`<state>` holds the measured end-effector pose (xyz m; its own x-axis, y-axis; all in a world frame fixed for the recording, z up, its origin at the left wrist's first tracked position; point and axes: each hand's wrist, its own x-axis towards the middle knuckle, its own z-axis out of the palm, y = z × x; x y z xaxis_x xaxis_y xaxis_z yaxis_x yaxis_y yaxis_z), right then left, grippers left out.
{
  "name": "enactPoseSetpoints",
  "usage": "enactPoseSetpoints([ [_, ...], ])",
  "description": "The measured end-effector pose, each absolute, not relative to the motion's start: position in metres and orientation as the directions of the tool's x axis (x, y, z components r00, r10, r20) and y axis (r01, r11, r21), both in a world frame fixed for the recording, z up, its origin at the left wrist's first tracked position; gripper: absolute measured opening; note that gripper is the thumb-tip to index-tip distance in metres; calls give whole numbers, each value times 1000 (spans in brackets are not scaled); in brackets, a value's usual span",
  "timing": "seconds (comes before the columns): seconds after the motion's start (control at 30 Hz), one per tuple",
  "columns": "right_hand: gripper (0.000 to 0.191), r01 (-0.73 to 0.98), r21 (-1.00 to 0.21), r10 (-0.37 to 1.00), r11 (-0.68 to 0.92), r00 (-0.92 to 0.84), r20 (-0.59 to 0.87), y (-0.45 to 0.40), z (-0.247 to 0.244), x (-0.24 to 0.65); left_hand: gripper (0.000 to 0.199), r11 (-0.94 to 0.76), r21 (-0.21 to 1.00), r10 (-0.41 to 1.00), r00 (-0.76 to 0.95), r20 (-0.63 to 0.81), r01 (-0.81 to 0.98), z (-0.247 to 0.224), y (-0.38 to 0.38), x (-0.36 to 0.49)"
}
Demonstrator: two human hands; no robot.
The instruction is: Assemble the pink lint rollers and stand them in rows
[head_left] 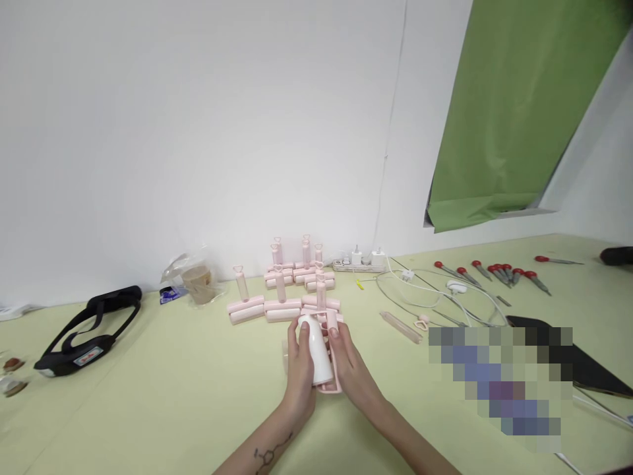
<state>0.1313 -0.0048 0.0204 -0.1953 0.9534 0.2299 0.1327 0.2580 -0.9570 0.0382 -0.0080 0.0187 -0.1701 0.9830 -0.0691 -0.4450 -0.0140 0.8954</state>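
A white lint roll [320, 356] lies in my left hand [299, 366], with the thumb along its upper side. My right hand [355, 371] is closed around the pink lint roller frame [338, 377], its thumb on the pink part at the top. The roll sits against the frame, though my fingers hide how far it is seated. Just beyond my hands stand several pink lint rollers [246, 309] with upright clear handles. To the right lie a loose clear pink handle tube [401, 327] and a small pink loop cap [421, 322].
White cables [435, 303] run from a power strip [359, 265] by the wall. Several red-ended tools [497, 272] lie at the back right. A black headband [89, 330] and a bagged cup [198, 284] are on the left. A black flat object [588, 366] and a pixelated patch occupy the right.
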Motion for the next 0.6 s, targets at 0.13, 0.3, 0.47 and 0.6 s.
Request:
enactPoseSetpoints([
  [0.13, 35, 161, -946, 956, 283, -125, 265, -7, 14, 124, 50, -46, 927, 990, -143, -8, -372, 17, -11, 40],
  [0.3, 31, 237, -906, 936, 349, -58, 346, -2, 3, 134, 72, -55, 975, 997, 33, 63, -214, 23, -10, 33],
  [0.47, 28, 308, -864, 860, 399, -452, 236, 10, 30, 179, 75, -11, 999, 968, 250, -2, 51, 25, -12, 11],
  [0.6, 19, 520, -606, 718, 602, -685, 125, 16, 61, 198, 70, -105, 945, 927, 375, -20, 310, 24, -21, 7],
])
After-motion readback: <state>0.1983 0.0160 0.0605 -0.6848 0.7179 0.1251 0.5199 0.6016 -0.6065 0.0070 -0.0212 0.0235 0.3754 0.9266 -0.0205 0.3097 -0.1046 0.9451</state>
